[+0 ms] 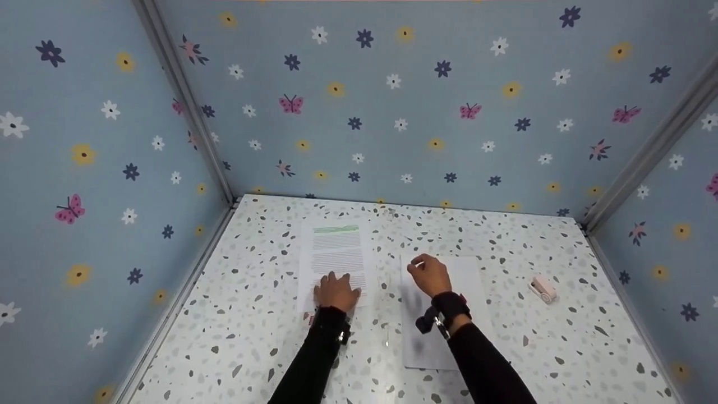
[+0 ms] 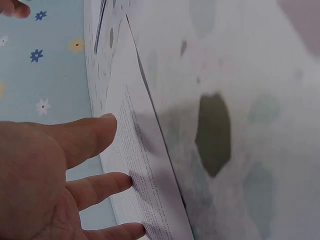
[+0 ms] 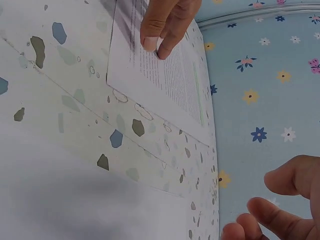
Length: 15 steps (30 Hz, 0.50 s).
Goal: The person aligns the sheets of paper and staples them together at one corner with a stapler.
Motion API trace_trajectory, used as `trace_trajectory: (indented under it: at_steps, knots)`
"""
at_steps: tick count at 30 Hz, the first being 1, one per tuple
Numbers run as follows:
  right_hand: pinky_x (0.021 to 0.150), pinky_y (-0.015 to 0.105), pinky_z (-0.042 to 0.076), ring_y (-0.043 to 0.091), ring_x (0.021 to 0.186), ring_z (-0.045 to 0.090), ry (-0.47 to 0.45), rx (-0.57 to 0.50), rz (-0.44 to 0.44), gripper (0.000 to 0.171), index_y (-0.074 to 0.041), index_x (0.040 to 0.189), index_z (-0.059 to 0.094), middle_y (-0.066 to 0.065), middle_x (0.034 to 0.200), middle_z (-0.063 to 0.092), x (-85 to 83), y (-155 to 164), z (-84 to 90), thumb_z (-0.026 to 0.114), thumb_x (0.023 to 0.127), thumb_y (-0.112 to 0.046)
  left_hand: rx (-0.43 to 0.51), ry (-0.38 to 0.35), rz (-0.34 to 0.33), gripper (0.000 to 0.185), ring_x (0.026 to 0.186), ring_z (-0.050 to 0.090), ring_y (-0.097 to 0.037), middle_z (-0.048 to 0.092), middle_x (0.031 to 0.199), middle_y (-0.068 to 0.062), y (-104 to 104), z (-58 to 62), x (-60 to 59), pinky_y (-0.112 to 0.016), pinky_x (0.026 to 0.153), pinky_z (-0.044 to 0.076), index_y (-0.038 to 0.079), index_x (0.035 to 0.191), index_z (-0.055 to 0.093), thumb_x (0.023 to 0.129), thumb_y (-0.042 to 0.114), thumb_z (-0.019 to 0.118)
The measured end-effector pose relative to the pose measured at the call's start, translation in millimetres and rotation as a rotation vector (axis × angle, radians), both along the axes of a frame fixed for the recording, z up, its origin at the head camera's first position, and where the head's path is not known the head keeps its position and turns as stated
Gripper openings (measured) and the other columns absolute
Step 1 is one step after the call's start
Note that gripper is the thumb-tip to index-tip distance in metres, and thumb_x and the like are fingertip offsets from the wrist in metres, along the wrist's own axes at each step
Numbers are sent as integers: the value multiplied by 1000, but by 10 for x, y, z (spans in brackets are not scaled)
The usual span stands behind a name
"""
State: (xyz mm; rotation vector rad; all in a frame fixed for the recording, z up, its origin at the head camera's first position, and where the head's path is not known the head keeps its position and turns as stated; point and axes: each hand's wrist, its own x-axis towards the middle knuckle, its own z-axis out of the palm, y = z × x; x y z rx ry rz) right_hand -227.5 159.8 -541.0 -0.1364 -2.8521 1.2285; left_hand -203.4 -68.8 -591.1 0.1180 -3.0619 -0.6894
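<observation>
A printed sheet (image 1: 336, 241) with green-highlighted lines near its top lies on the left of the table. My left hand (image 1: 337, 292) rests on its lower part, fingers spread. In the left wrist view, the left fingertips (image 2: 125, 181) touch the printed page (image 2: 131, 115), whose near edge lifts slightly. My right hand (image 1: 431, 276) hovers over blank white paper (image 1: 418, 342), its fingers loosely bent with nothing between them. The right wrist view shows the right hand (image 3: 285, 205) apart from the blurred white paper (image 3: 75, 200) below.
A small pale pink device (image 1: 543, 289) with a round part lies right of the blank paper; its kind is unclear. The speckled table (image 1: 235, 314) is enclosed by blue floral panels (image 1: 392, 101) at the back and both sides.
</observation>
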Motion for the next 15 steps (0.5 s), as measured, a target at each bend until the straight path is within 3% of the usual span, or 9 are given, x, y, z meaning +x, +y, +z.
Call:
trace_trajectory:
  at_steps: [3,9,12,15]
  knots:
    - [67,39,50,20,72,63,-7,-6,6,20,-7,104,72,7,86,69,2,-7,-3,68,93,-23,-16,-10,-14,49,123,49,-44,55,135,-26,121,-12,79,-61,100,36,8,131,67,91,35,74]
    - [68,39,50,21,72,64,-19,4,12,21,-6,104,72,7,86,70,6,-34,-35,67,92,-22,-29,51,-54,45,119,52,-43,59,131,-25,284,11,232,-61,97,39,7,123,71,87,33,78]
    - [68,39,50,21,71,64,-17,7,13,21,-6,104,72,7,86,71,-4,-62,-49,67,92,-22,-18,47,-55,44,118,53,-42,61,126,-23,261,79,211,-59,96,41,7,122,70,88,33,77]
    - [69,40,51,21,72,65,-17,-3,13,21,-5,104,72,9,88,72,-25,-97,-49,66,92,-21,32,49,-14,44,116,54,-42,62,122,-23,170,161,105,-58,95,42,5,125,68,91,32,75]
